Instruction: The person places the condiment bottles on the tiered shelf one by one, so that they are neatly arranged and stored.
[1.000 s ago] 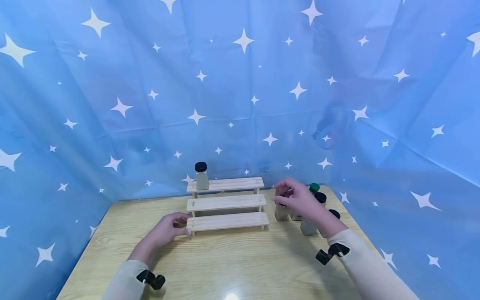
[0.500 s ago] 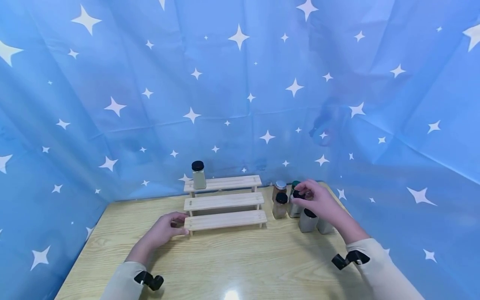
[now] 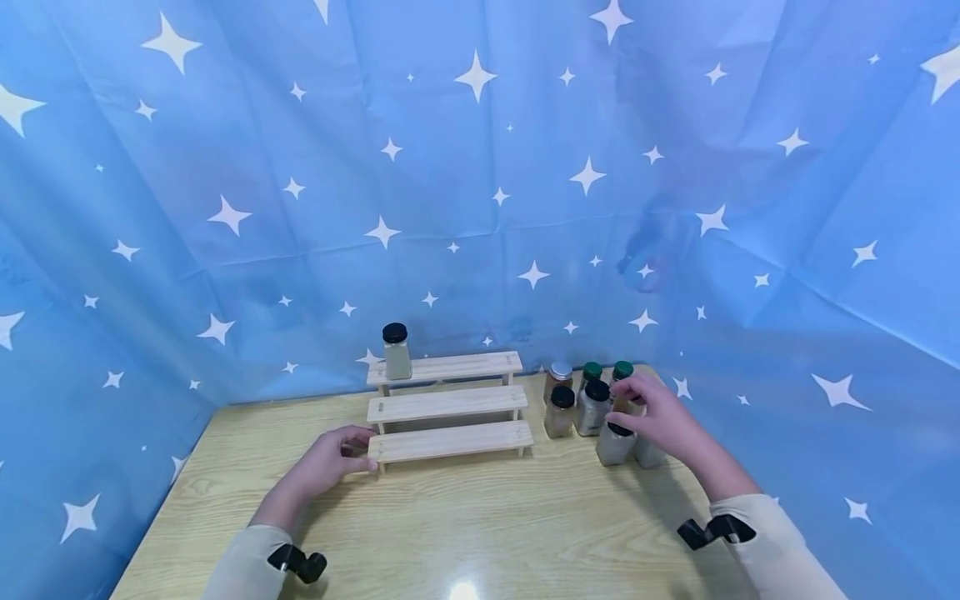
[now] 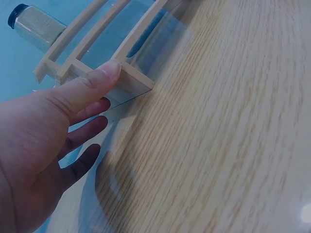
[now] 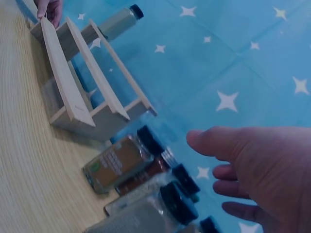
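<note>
A three-tier wooden rack (image 3: pixel 450 442) stands on the table, with a black-capped jar (image 3: pixel 397 358) on the left of its top tier. My left hand (image 3: pixel 322 462) holds the rack's left end; in the left wrist view the thumb of that hand (image 4: pixel 53 121) lies on the end of the lowest tier (image 4: pixel 136 80). Over the jars right of the rack hovers my right hand (image 3: pixel 663 421), thumb and fingers apart, near a black-capped jar (image 3: pixel 615 447). The right wrist view shows this hand (image 5: pixel 262 170) with nothing between its fingers, beside the jars (image 5: pixel 116 162).
Several jars are grouped at the table's back right: a silver-capped one (image 3: pixel 558 379), green-capped ones (image 3: pixel 592 372) and black-capped ones (image 3: pixel 559 417). A blue curtain with white stars (image 3: pixel 450 167) hangs behind the wooden table (image 3: pixel 420 533).
My right hand has moved right across the jars, uncovering the silver cap, the green caps and black-capped jars. My left hand stays at the rack's end. The head view has shifted slightly.
</note>
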{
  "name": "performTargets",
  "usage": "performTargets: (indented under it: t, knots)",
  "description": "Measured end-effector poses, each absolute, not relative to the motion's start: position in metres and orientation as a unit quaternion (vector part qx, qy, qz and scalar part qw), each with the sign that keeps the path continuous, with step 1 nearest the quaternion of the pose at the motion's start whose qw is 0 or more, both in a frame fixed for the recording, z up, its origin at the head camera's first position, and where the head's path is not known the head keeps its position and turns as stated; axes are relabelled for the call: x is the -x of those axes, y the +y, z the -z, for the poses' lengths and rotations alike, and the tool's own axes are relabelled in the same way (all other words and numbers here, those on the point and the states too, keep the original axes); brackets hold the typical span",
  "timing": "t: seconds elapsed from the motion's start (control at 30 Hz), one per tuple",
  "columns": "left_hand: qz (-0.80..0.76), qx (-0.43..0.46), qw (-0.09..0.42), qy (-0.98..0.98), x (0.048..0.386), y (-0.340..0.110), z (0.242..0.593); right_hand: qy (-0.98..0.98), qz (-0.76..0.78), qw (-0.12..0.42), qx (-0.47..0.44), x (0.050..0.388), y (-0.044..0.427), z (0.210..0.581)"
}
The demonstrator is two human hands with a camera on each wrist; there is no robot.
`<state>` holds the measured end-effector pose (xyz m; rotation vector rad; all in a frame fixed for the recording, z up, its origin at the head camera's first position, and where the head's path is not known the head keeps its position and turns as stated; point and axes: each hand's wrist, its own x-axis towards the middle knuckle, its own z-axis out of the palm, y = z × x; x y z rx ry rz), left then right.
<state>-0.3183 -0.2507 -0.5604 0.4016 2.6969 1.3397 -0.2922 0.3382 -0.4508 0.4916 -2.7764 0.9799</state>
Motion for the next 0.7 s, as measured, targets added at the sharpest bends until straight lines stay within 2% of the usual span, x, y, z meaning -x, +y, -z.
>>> performTargets:
  t: [0.7]
  knots:
    - [-0.451,-0.134,0.055,0.881,0.318,-0.252,0.561,-0.936,-0.302,0.062,-0.171,0.293,0.362,0.476]
